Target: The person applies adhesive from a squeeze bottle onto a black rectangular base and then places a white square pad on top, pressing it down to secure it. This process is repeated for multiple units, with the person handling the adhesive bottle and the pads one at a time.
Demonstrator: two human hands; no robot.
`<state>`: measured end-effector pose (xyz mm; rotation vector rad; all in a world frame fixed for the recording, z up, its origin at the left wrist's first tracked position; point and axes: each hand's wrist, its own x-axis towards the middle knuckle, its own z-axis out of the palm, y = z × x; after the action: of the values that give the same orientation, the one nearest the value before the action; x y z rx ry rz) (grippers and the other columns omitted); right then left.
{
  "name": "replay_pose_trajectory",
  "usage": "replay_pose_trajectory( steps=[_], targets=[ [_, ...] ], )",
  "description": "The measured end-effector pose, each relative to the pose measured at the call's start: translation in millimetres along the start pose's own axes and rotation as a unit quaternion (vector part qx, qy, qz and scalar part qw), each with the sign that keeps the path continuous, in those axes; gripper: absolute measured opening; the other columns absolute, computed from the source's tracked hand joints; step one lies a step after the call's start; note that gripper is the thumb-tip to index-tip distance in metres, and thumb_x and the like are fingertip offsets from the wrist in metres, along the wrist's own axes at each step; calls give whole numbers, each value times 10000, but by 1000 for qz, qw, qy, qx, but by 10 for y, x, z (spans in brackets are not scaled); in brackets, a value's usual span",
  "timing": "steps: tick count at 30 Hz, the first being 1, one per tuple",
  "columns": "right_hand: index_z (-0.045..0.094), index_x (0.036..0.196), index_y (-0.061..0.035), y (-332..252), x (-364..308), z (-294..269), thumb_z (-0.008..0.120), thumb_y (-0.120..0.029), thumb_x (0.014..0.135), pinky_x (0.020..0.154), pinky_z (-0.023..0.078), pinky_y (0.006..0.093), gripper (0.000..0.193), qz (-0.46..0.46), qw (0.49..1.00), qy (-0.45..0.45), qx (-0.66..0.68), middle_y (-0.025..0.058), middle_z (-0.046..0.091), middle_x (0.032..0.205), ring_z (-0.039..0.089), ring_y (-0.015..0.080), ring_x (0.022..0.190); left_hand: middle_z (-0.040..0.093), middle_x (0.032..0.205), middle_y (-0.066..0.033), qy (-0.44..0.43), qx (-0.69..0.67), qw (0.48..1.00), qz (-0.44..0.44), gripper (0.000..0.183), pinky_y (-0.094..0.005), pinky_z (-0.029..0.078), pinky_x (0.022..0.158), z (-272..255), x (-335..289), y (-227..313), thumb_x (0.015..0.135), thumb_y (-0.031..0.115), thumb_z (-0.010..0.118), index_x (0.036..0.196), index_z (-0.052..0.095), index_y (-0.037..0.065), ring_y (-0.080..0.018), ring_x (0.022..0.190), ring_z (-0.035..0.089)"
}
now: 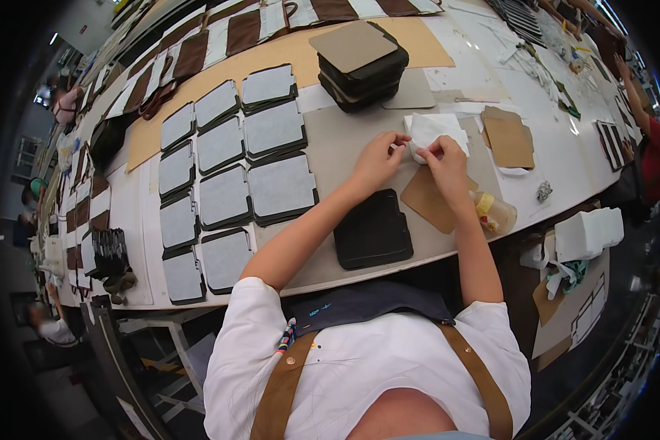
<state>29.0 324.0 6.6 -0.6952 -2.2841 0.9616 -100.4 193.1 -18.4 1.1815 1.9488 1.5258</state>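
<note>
Both my hands work close together over a pile of thin white sheets (456, 130) on the table. My right hand (449, 163) is closed in a pinch at the near edge of a white sheet. My left hand (378, 160) has its thumb and fingertips pressed together just left of the sheet; what they hold, if anything, is too small to make out. A black rectangular panel (374, 233) with a notched side lies in front of me. Beside it, a brown card (431, 199) rests partly under my right wrist, near a clear bottle (496, 213) on its side.
Stacks of grey-faced, black-edged panels (221, 185) stand in rows at left. A tall dark panel stack (363, 77) topped with brown board rises at the back. Brown cards (507, 139) lie right of the sheets. Brown-and-white pieces (243, 34) line the far side. Other people work around the table.
</note>
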Motion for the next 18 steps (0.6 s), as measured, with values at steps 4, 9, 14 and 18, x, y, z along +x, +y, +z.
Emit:
replay_pose_trajectory(
  steps=[4,9,14,18],
  targets=[
    [591,768,17,31,39,-27,806,-174,807,685,462,364,291,34,998,-25,36,111,594,756,558,215,696,648,1070,-103,0,100,995,23,249,-337,520,790,60,-14,82,942,119,580,1175,660,87,-225,861,640],
    [594,781,-47,318,226,-270,780,-262,883,702,458,285,302,102,956,85,262,22,611,769,549,137,706,614,1017,-117,-13,188,981,37,214,-391,514,819,112,5,72,938,133,585,1136,664,107,-287,924,626],
    [570,850,-109,460,375,-1185,742,-270,928,807,480,289,249,104,780,377,489,2,644,928,580,125,871,595,1061,-122,2,239,967,87,217,-431,496,845,114,-6,85,921,109,594,1123,671,115,-325,1003,580],
    [578,854,-69,150,243,-1515,729,-216,940,865,462,282,227,-7,819,453,352,45,655,1035,584,130,945,586,1083,-147,46,252,958,128,222,-441,486,869,116,26,124,907,93,612,1121,668,87,-353,1031,562]
  ],
)
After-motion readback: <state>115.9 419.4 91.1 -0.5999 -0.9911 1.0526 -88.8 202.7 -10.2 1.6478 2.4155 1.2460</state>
